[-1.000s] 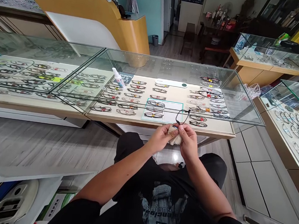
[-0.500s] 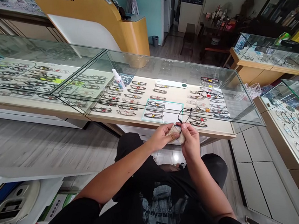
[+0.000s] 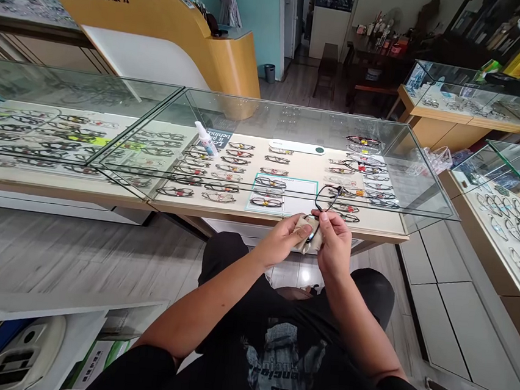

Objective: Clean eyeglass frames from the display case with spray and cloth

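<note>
A pair of dark-framed eyeglasses [image 3: 328, 197] is between my hands, just above the front edge of the glass display case. My left hand [image 3: 283, 239] pinches a beige cloth [image 3: 305, 226] around one lens, thumb on top. With thumb and fingers closed, my right hand [image 3: 335, 239] grips the frame near its middle. The far part of the eyeglasses sticks up past my right fingertips, in front of the case. Part of the cloth hangs below the lens between both hands. My fingers hide some of the frame.
The glass display case [image 3: 295, 115] holds rows of eyeglasses. A white spray bottle [image 3: 206, 139] stands tilted-looking on its top at left. Another case [image 3: 513, 238] is on my right. Behind stands a yellow counter [image 3: 167, 14]. An open white shelf [image 3: 87, 319] sits at lower left.
The eyeglasses have turned and shifted slightly right, and more of the cloth and the lower lens now shows between my hands. My right hand has moved a little right.
</note>
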### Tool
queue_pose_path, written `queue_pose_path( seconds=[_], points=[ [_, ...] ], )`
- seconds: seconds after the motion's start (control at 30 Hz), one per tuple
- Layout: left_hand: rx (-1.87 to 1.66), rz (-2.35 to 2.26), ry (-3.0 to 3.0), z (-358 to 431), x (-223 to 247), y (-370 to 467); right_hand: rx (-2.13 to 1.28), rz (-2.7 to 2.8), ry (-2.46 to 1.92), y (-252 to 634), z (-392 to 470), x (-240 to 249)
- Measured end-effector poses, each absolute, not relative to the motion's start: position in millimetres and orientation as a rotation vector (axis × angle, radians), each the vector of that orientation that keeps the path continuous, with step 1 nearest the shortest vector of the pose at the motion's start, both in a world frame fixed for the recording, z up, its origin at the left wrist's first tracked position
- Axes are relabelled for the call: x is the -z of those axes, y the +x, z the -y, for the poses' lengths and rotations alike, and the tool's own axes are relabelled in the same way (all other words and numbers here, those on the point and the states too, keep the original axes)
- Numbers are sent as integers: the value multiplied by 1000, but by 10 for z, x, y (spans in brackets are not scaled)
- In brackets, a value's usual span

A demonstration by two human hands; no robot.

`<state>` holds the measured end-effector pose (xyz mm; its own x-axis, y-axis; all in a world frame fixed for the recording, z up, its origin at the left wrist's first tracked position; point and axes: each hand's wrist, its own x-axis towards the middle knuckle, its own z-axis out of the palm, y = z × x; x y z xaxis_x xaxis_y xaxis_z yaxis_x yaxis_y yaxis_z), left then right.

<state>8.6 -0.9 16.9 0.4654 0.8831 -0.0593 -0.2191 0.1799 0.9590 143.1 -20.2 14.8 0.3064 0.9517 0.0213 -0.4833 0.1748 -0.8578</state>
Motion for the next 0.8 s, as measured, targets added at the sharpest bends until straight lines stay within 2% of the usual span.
queue_pose_path(
  seconds=[0.23,0.63,0.8],
  points=[
    [-834,-692,1036,28,-170,35,-1172,681,-849,1415,209,-111],
    [-1017,-727,952,26,-189,160,-1265,728,-783,1410,221,-125],
    [-912,-667,901,36,-159,118,-1283,671,-771,1502,223,-149]
  ],
)
